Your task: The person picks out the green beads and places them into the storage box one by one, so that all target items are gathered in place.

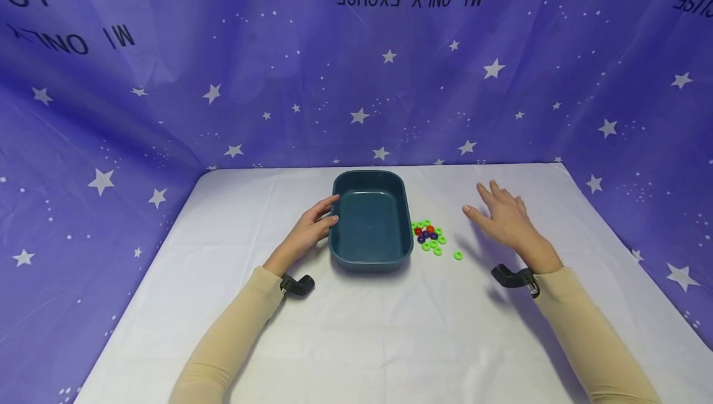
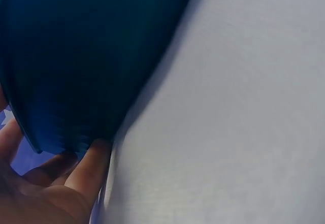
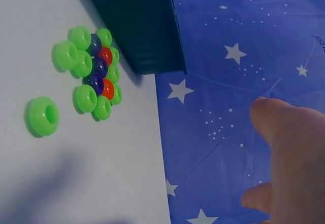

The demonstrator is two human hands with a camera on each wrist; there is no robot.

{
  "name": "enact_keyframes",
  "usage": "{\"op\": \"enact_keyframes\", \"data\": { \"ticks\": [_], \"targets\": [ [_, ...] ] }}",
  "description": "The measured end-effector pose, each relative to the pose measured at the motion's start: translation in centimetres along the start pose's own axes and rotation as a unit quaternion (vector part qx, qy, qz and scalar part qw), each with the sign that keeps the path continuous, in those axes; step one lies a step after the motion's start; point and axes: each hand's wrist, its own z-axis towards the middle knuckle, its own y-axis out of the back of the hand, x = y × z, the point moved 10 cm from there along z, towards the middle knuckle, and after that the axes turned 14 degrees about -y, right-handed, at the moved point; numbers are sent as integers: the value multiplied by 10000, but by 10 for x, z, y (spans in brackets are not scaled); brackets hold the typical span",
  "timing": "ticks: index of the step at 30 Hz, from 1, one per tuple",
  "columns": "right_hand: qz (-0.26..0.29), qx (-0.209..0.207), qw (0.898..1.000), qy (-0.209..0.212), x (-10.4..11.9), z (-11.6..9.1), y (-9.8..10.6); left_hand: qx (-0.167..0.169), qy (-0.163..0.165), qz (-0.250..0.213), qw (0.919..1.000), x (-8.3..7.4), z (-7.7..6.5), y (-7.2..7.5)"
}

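Note:
A deep teal plastic tub [image 1: 370,260] with rounded corners stands on the white-covered table, its inside bare. My left hand [image 1: 305,232] holds its left side, with thumb and a fingertip at the rim. In the left wrist view, other fingers [image 2: 90,170] of that hand lie low against the outer wall. Right of the tub lies a cluster of ring-shaped beads [image 1: 426,235], green, purple and red-orange. One green bead [image 1: 458,255] sits apart from them. My right hand [image 1: 504,218] hovers to the right of the beads, fingers spread, holding nothing.
A purple-blue cloth [image 1: 312,70] with white stars and lettering hangs behind and at both sides of the table [image 1: 334,342]. A dark wrist-worn device sits at each cuff, left [image 1: 298,284] and right [image 1: 511,276].

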Motion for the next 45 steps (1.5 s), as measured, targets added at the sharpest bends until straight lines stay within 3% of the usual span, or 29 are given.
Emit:
{"op": "enact_keyframes", "data": {
  "ticks": [11,18,25,29,45],
  "targets": [
    [401,-130,9990,144,4,0,-7,7,-48,63,10000,-4,1,2],
    [655,-168,9971,345,6,-1,-27,-2,-46,94,9999,-4,2,3],
    [1247,-17,9914,399,8,-4,-47,20,8,183,9998,-3,-2,2],
    [1469,-159,9873,579,13,-7,-52,11,29,180,9998,-2,-3,2],
    [1130,-430,9884,918,22,-13,-72,8,18,254,9997,1,-3,0]
  ]
}}
